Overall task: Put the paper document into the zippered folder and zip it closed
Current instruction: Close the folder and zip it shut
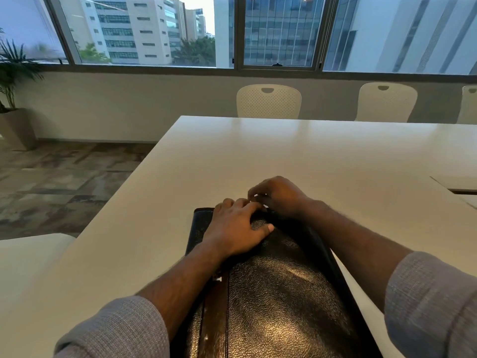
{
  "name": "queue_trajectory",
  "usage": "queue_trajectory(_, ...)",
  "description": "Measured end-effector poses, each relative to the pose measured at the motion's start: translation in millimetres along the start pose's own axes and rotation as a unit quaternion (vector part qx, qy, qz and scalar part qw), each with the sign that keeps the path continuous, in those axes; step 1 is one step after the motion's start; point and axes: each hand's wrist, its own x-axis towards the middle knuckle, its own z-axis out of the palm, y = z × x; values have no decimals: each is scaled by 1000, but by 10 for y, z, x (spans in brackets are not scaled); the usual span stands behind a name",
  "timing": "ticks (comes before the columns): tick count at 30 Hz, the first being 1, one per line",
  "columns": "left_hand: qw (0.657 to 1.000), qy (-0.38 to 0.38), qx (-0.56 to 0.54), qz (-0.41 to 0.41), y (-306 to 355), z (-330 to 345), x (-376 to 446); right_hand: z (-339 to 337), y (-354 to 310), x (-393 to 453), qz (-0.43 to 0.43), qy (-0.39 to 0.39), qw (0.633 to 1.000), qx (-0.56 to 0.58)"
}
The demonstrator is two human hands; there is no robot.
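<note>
While the dark zippered folder (278, 293) lies at the white surface's (309, 156) near edge, the left hand (232, 231) presses flat on its cover. The right hand (280, 197) curls at the folder's far corner, fingers pinched; what they hold cannot be made out.

Folder on the counter, both hands at its far end

The zippered folder (278, 293) lies on the near part of the counter (284, 156), running away from the person. The left hand (236, 228) rests on its far end; the right hand (280, 197) sits just beyond and to the right, at the far edge — the two touching. Behind the counter stand chairs (268, 102), then a wall with windows (278, 32). A potted plant (13, 99) stands on the floor (64, 182), far left.
</note>
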Motion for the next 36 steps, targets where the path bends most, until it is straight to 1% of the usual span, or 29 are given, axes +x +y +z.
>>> queue_trajectory(3,1000,-19,-2,-11,-16,0,30,77,-36,-73,21,37,997,57)
queue_trajectory(6,999,-35,2,-12,-13,21,45,170,-6,-163,87,89,987,98)
queue_trajectory(8,999,-39,11,-18,0,-1,44,191,5,-254,135,102,983,77)
queue_trajectory(10,999,-37,13,-21,10,-40,51,197,-10,-354,161,115,980,30)
queue_trajectory(12,999,-37,23,-19,6,-38,47,233,-38,-450,159,130,979,-15)
queue_trajectory(15,997,-29,65,0,32,-37,7,313,-87,-566,138,121,981,-61)
queue_trajectory(19,989,-27,142,39,48,-130,44,292,-80,-599,158,117,977,-77)
queue_trajectory(22,985,-49,161,42,5,-195,80,277,-109,-603,167,115,976,-76)
queue_trajectory(27,988,-55,145,14,-94,-269,66,255,-134,-629,180,117,975,-63)
queue_trajectory(31,986,-62,152,-40,-298,-362,3,243,-147,-639,189,109,974,-61)
queue_trajectory(34,989,-60,102,-88,-571,-444,-49,238,-163,-640,194,106,973,-65)
queue_trajectory(36,991,-39,47,-116,-698,-454,-65,241,-184,-633,196,103,972,-71)
